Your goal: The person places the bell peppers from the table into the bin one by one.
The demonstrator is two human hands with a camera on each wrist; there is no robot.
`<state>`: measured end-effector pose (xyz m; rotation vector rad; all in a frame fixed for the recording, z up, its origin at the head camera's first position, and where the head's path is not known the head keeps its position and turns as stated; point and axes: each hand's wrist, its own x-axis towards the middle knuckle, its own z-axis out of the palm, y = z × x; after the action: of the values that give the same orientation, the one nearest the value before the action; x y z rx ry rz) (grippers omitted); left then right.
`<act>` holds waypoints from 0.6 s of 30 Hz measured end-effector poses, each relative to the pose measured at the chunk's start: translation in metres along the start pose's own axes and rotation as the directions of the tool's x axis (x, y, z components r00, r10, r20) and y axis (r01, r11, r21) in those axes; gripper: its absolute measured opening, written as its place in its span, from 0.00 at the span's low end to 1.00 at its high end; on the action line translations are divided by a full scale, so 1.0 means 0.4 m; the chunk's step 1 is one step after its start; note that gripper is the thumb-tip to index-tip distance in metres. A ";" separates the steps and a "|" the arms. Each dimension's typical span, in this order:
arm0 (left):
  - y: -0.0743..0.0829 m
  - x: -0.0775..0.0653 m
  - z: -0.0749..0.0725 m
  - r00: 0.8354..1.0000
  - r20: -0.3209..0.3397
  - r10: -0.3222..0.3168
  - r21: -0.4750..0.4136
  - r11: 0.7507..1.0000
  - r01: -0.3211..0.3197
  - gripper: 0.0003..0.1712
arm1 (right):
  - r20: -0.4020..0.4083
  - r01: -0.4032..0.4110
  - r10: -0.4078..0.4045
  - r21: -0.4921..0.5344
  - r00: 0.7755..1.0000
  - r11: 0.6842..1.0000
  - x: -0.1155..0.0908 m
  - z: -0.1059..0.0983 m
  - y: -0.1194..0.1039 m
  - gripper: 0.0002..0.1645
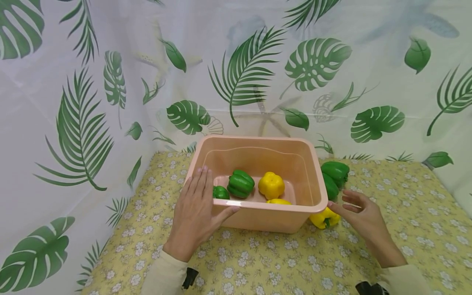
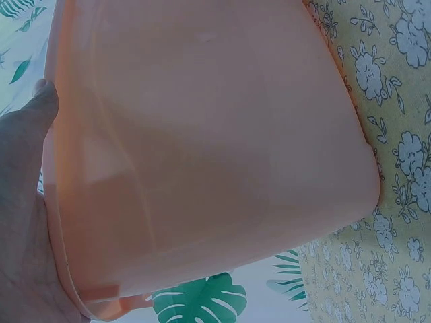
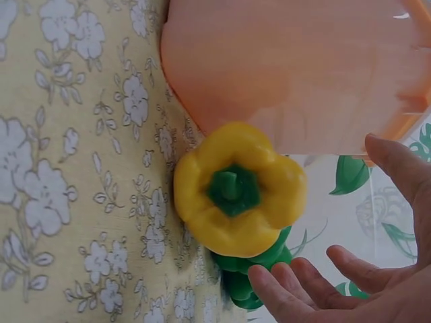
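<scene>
Left hand [image 1: 195, 209] laid over the tub's [image 1: 263, 219] near left corner, fingers straight, thumb spread along the near rim; touching, not gripping. Right hand [image 1: 363, 217] off the tub's near right corner, fingers loosely bent, thumb well apart, holding nothing; can't tell whether thumb tip meets the tub.

Loose yellow pepper [image 3: 239, 190] on the cloth [image 1: 258, 262], just beside that corner, stem facing out. Judged light, firm, smooth, slightly slippery; best taken round its lobed sides, thumb opposite fingers. Tub looks like thin, light plastic; rim the sound hold. Loose green peppers [image 1: 335, 171] beyond, along the tub's right wall; probably handle alike.

Hidden: tub's near wall cuts off most of the nearer yellow pepper [image 1: 279, 201] inside; rim and left hand cover part of a green pepper [image 1: 221, 193]. Deeper in, another green pepper [image 1: 241, 184] and another yellow pepper [image 1: 271, 185] show better. Right wrist view: loose green peppers largely masked by the yellow.
</scene>
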<state>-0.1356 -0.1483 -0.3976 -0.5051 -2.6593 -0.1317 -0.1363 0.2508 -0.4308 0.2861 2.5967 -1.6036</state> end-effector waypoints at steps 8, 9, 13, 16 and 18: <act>0.000 0.000 0.002 1.000 -0.015 0.006 -0.004 1.000 -0.006 0.65 | 0.001 -0.026 0.026 0.000 1.000 1.000 0.007 0.011 0.012 0.59; 0.000 0.000 0.002 1.000 -0.015 0.005 -0.004 1.000 -0.005 0.65 | 0.002 -0.033 0.033 -0.004 0.999 0.999 0.008 0.012 0.013 0.59; 0.000 0.000 0.003 1.000 -0.015 0.004 -0.006 1.000 -0.004 0.65 | 0.012 -0.059 0.059 -0.007 0.998 0.998 0.011 0.017 0.020 0.61; 0.000 0.000 0.003 1.000 -0.018 0.006 -0.007 1.000 -0.006 0.65 | 0.019 -0.071 0.071 -0.012 0.997 0.997 0.013 0.020 0.025 0.61; 0.000 0.000 0.004 1.000 -0.020 0.007 -0.007 1.000 -0.007 0.65 | 0.023 -0.076 0.076 -0.024 0.997 0.997 0.015 0.020 0.027 0.62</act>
<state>-0.1361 -0.1482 -0.3989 -0.5126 -2.6380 -0.1429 -0.1401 0.2490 -0.4451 0.3574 2.5526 -1.5415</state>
